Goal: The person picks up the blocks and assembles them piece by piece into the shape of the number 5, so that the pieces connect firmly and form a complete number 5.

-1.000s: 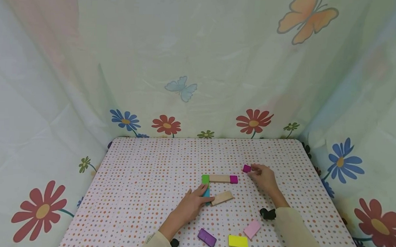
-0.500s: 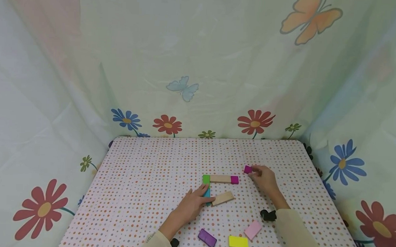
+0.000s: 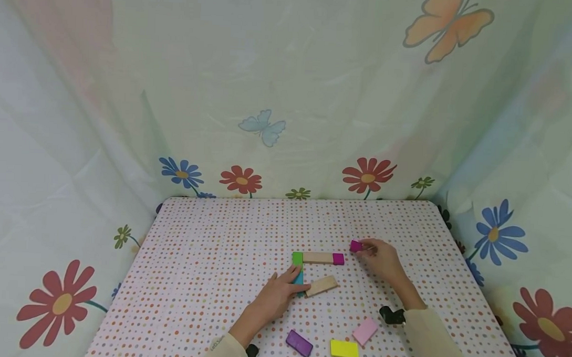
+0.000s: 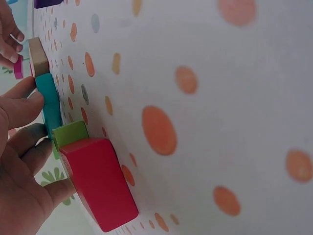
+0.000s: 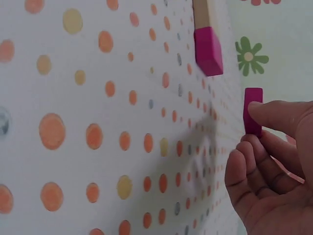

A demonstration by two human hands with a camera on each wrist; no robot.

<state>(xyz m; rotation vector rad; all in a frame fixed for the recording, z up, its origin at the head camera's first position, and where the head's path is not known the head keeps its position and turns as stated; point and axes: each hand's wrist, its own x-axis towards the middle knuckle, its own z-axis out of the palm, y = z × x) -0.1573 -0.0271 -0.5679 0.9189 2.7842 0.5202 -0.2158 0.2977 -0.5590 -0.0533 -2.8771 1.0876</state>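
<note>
My right hand (image 3: 382,260) pinches a small magenta block (image 3: 355,246) between thumb and finger, also plain in the right wrist view (image 5: 253,95). The held block is beyond and to the right of a second magenta block (image 3: 338,259), which ends a row with a plain wooden block (image 3: 318,258) and a green block (image 3: 297,258). From the green corner a blue block (image 3: 298,280) runs nearer, partly covered by my left hand (image 3: 274,296). Its extended fingers rest at these blocks. In the left wrist view a red block (image 4: 100,181) shows close beside the fingers.
A loose wooden block (image 3: 322,286) lies at a slant right of the blue one. Nearer the front are a purple block (image 3: 299,344), a yellow block (image 3: 344,349) and a pink block (image 3: 365,331). A patterned curtain (image 3: 205,65) surrounds the dotted table (image 3: 194,238).
The right wrist and forearm have shifted slightly to the right and nearer, while the pinched magenta block has turned a little. The left hand stays in place on the blocks.
</note>
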